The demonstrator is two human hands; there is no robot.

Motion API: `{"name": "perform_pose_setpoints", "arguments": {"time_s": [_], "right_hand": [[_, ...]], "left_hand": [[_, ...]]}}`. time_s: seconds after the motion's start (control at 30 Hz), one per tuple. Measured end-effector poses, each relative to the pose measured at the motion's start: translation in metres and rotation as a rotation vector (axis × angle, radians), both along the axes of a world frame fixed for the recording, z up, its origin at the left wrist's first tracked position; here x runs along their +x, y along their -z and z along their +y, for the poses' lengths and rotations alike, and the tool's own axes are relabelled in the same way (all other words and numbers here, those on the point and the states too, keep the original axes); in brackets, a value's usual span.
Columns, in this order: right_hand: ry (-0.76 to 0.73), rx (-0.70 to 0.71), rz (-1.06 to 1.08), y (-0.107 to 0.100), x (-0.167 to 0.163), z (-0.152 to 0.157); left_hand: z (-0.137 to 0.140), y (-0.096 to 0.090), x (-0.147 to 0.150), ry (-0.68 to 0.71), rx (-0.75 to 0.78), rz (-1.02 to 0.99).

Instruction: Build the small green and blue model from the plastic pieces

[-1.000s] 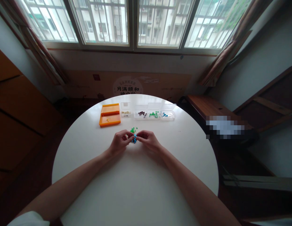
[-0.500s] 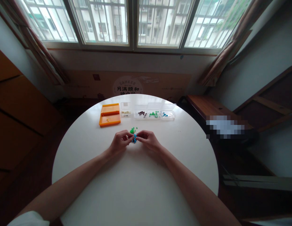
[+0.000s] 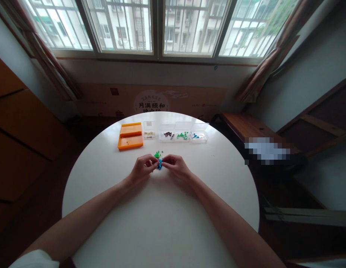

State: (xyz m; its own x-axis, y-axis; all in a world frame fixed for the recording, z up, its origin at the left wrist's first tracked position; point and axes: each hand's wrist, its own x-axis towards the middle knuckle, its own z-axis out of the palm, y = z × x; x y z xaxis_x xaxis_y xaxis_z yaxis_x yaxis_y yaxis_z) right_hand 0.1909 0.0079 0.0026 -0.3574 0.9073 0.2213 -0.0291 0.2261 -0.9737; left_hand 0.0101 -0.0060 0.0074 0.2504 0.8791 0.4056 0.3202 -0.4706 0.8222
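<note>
1. Turned slightly since the first frame is the small blue piece [image 3: 160, 161]: pale speckling is shown then, a plainer blue surface now. Both hands are kept in nearly the same place.
2. By the left hand [image 3: 144, 164], the small blue piece is pinched between thumb and fingertips; by the right hand [image 3: 175, 166], it is pinched likewise from the opposite side.
3. It is held between the two hands, low over the round table [image 3: 162, 216], which is smooth, white and softly glossy. Whether the blue and dark pieces [image 3: 160, 167] just below are joined to it cannot be told.
4. Green pieces [image 3: 157, 154], some elongated, are scattered just beyond the fingertips.
5. Farther back, an orange plastic case [image 3: 136, 143] is laid open, straight-edged and shallow, with tiny yellowish bits [image 3: 127, 142] inside.
6. Beside it, cream, dark brown, green and blue pieces are contained in clear plastic boxes [image 3: 175, 139].
</note>
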Motion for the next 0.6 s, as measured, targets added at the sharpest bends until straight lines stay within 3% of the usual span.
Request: {"name": "perform_pose_setpoints", "arguments": {"time_s": [0.6], "right_hand": [[-0.024,0.01,-0.054,-0.0031,0.0013,-0.0028]], "left_hand": [[-0.0029,-0.0019,0.0016,-0.036,-0.068,0.048]]}}
